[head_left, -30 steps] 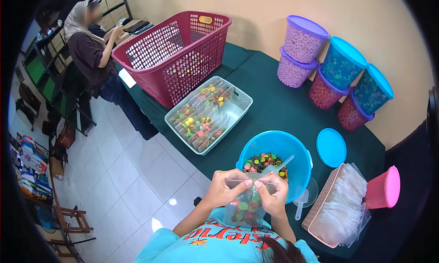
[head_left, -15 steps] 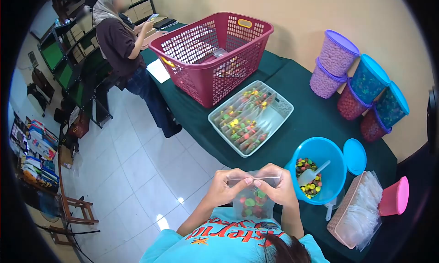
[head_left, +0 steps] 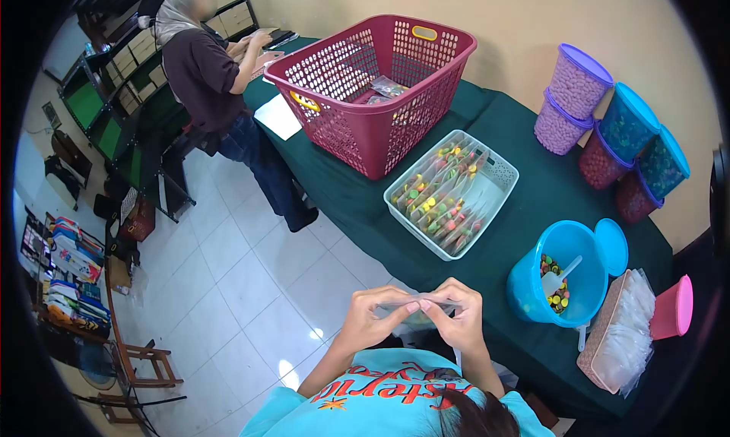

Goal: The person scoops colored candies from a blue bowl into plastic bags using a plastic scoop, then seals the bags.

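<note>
My left hand [head_left: 370, 315] and my right hand [head_left: 458, 317] pinch the top edge of a clear plastic bag [head_left: 417, 296] in front of my chest, thumbs meeting at its middle. The bag hangs tilted below my fingers, its contents mostly hidden now. Just ahead stands a pale green tray [head_left: 498, 180] with a row of filled clear bags [head_left: 437, 201] of colourful round pieces. Right of my hands, a blue tub [head_left: 525, 285] holds similar loose pieces [head_left: 559, 296] and a white scoop [head_left: 553, 283].
A maroon basket [head_left: 365, 125] with a few packets stands beyond the tray. Stacked lidded tubs [head_left: 574, 83] line the wall. At right are a woven basket of empty bags [head_left: 620, 338], a pink container [head_left: 671, 308] and a blue lid [head_left: 612, 245]. Another person [head_left: 201, 72] stands at the table's far end.
The bag has tipped so its filled lower part no longer shows clearly. Both hands still pinch its top edge. My view has shifted slightly, and the other person's hands have moved.
</note>
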Demonstrator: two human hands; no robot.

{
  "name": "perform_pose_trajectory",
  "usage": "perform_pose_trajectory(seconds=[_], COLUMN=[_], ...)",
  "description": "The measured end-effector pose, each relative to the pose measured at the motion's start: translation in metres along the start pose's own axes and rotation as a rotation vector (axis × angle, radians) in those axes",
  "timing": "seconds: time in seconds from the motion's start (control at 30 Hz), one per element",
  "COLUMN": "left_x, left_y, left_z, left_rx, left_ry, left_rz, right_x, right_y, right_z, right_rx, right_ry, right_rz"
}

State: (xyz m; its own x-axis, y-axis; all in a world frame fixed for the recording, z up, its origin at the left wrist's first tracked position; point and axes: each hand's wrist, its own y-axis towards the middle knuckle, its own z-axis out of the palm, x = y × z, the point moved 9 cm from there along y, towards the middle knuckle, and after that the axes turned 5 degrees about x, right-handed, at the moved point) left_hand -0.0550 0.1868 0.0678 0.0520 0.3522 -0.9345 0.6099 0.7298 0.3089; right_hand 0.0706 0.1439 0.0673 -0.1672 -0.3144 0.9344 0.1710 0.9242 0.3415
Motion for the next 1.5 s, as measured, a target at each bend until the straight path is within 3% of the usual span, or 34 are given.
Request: perform_pose_trajectory(seconds=[0.2, 0.27, 0.5, 1.1, 1.2, 1.3, 1.37, 1.43, 1.47, 1.5], left_x=[0.0, -0.007, 0.001, 0.03, 0.045, 0.06, 0.067, 0.077, 0.076, 0.073], left_y=[-0.006, -0.005, 0.01, 0.12, 0.131, 0.136, 0.142, 0.149, 0.154, 0.158], left_z=[-0.016, -0.018, -0.034, -0.044, -0.049, -0.046, -0.041, -0.039, -0.034, -0.029], left_rx=[-0.017, -0.006, -0.044, 0.025, -0.127, -0.165, -0.148, -0.129, -0.047, 0.036], left_ry=[0.04, 0.045, 0.094, 0.126, -0.072, -0.133, -0.207, -0.281, -0.222, -0.165], left_rz=[-0.105, 0.054, -0.003, 0.052, 0.012, -0.036, -0.053, -0.066, 0.006, 0.078], right_x=[0.007, 0.011, 0.0, -0.023, -0.032, -0.048, -0.061, -0.083, -0.085, -0.076], right_y=[-0.004, 0.0, 0.022, 0.117, 0.134, 0.138, 0.133, 0.124, 0.123, 0.127], right_z=[-0.005, -0.007, -0.016, -0.079, -0.081, -0.087, -0.084, -0.08, -0.084, -0.093], right_rx=[0.058, 0.052, 0.062, 0.045, 0.154, 0.129, 0.172, 0.122, 0.105, 0.065], right_ry=[-0.03, -0.026, 0.026, -0.01, -0.088, -0.052, 0.002, 0.223, 0.212, 0.089], right_rz=[0.044, 0.024, 0.025, -0.002, 0.075, 0.129, 0.169, 0.389, 0.376, 0.222])
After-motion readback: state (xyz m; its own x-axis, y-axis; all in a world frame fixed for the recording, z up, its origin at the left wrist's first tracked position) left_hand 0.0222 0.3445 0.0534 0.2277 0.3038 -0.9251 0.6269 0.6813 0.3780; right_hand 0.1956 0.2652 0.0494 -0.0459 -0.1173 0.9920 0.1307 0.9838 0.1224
